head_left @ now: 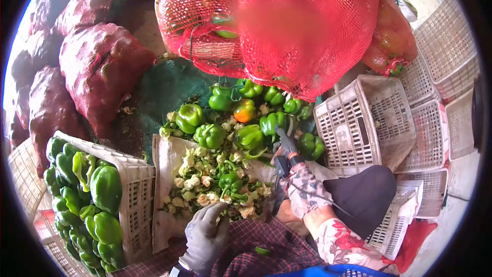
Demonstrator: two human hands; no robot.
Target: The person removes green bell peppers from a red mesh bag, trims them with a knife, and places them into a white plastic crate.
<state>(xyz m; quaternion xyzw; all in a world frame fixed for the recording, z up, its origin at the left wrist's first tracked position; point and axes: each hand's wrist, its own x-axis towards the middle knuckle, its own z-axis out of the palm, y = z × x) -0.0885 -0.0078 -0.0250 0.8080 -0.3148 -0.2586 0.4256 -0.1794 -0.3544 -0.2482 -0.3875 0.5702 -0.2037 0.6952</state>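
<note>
My left hand (205,236), in a grey glove, rests low in front of me with its fingers bent against the near edge of a heap of pepper cores and stems (215,184) lying on a white sack (166,174). My right hand (284,146), in a dark glove below a floral sleeve, reaches forward into a pile of green bell peppers (251,136). Its fingertips lie between two peppers; its grip is hidden. One orange-tinged pepper (245,111) lies in the pile.
A white crate (136,179) of green peppers stands at my left. A red mesh sack (287,25) of peppers hangs above the pile, with dark red sacks (97,66) at the back left. Empty white crates (369,123) are stacked on the right.
</note>
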